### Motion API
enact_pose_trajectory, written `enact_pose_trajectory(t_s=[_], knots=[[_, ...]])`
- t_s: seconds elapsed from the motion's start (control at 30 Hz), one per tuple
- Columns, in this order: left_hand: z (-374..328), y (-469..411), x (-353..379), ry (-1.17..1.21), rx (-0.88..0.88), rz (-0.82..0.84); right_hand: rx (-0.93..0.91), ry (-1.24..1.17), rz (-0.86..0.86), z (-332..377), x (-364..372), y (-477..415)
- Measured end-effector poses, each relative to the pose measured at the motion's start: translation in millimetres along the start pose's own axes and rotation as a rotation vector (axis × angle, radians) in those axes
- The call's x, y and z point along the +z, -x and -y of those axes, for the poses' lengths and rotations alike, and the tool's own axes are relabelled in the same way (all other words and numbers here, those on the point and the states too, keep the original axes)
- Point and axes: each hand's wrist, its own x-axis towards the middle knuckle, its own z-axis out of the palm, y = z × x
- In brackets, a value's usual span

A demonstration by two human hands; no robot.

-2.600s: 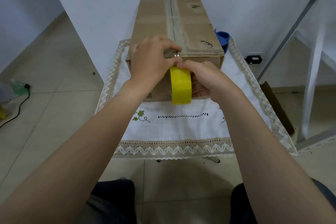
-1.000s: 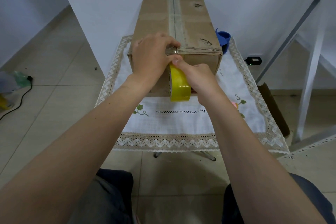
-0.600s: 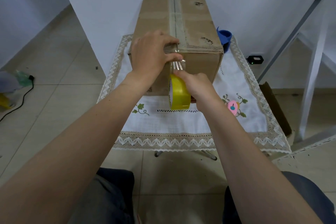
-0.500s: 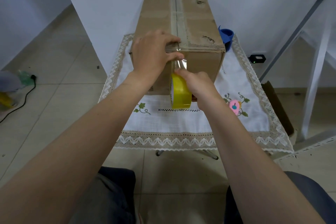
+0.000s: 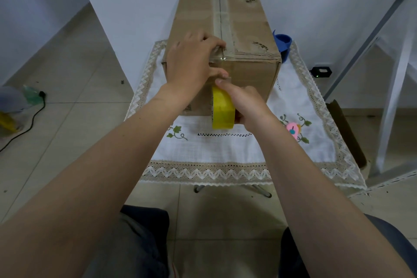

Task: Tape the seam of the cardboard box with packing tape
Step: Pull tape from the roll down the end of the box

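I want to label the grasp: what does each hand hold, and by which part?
The right hand holds the yellow tape roll by its side. The left hand grips nothing; it presses the tape end on the cardboard box edge.

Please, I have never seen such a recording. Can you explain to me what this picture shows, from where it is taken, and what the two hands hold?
There is no machine here. A person wears a camera on the head, so you look down along both arms. On a small table with a white lace-edged tablecloth stands a cardboard box. The left hand presses clear tape down at the box's near top edge, by the seam. The right hand holds a yellow roll of packing tape in front of the box's near side. A short strip of clear tape runs from the roll up to the edge. A blue object sits behind the box.
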Motion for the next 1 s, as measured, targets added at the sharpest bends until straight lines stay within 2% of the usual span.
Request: enact_pose_trajectory(t_s=[0.1,0.4,0.47,0.6,0.77,1.0], knots=[[-1.6,-2.1,-2.7,-0.058,0.03,0.027,-0.014,0.037,0.001,2.7,-2.7,1.4],[-9.1,3.6,-4.6,-0.138,0.031,0.022,-0.084,0.152,-0.138,-1.8,-30.5,7.4],[-16.0,1.8,-6.6,-0.169,0.015,0.054,-0.115,0.272,-0.186,-8.9,-40.1,12.9],[-37.0,3.6,-7.3,-0.178,0.006,0.105,-0.152,0.683,-0.256,-24.3,-64.2,21.6],[-73.8,14.6,-0.8,-0.026,0.124,0.083,-0.042,0.977,-0.298,-44.6,-105.1,15.6],[-101.1,22.4,14.2,0.016,0.21,0.068,0.084,0.985,-0.275,-74.4,-137.5,10.0]])
